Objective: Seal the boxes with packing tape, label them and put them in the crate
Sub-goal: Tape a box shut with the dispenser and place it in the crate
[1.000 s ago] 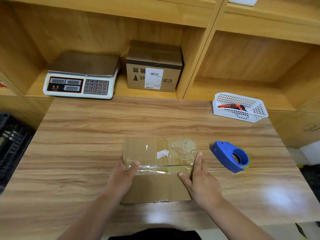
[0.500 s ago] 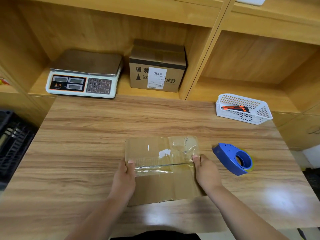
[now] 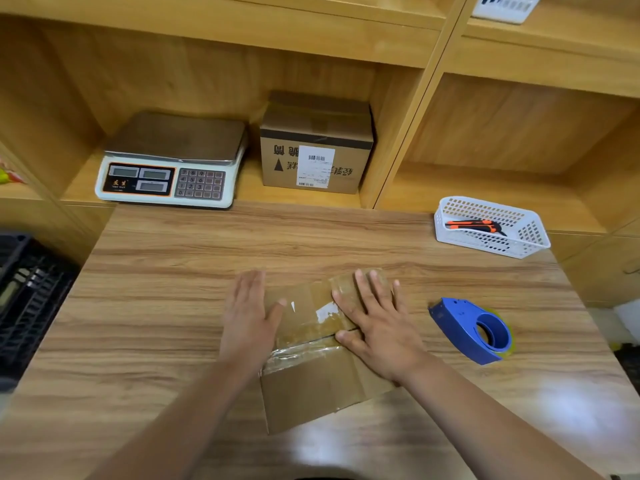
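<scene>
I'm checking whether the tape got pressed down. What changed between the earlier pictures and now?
Both hands moved forward from the seam ends at the box's sides. The left hand now lies flat at the left edge of the box and the right hand flat on top. The box has turned slightly askew. The tape dispenser, basket and scale stayed put.

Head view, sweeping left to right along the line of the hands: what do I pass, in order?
black crate → left hand → cardboard box → right hand → blue tape dispenser. The white basket overlaps the dispenser's span, so it is left out.
</scene>
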The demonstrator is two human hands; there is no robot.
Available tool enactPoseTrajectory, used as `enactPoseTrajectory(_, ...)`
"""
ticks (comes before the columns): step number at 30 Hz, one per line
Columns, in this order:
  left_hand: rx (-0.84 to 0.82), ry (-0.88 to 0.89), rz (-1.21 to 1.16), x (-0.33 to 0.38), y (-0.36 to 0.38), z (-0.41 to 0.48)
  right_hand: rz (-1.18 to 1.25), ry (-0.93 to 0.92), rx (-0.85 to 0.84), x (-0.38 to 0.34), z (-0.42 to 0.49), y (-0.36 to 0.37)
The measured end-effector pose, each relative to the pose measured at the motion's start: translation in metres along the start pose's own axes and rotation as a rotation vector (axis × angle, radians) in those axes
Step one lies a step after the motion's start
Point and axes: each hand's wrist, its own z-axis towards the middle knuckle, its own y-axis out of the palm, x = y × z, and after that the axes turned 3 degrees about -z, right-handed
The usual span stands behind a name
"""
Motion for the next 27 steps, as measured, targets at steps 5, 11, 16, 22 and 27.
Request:
enactPoseTrajectory(5, -0.012, 0.055, -0.054, -0.003, 0.005, 0.008, -0.001, 0.121, -0.112, -0.007, 0.012, -0.006)
enactPoseTrajectory(11, 0.029, 0.019, -0.096, -0.003, 0.013, 0.009, -0.007, 0.296, -0.075, -0.01, 0.031, -0.003)
enactPoseTrajectory(16, 0.095, -0.027, -0.192, 0.0, 0.016, 0.007, 0.018, 0.331, -0.072, -0.005, 0.043, -0.002)
enactPoseTrajectory(22, 0.156, -0.061, -0.243, 0.005, 0.016, 0.001, 0.003, 0.421, -0.062, 0.009, 0.014, -0.004)
enactPoseTrajectory(27, 0.188, -0.128, -0.307, 0.006, 0.016, -0.007, 0.261, 0.558, 0.372, 0.003, -0.043, 0.023)
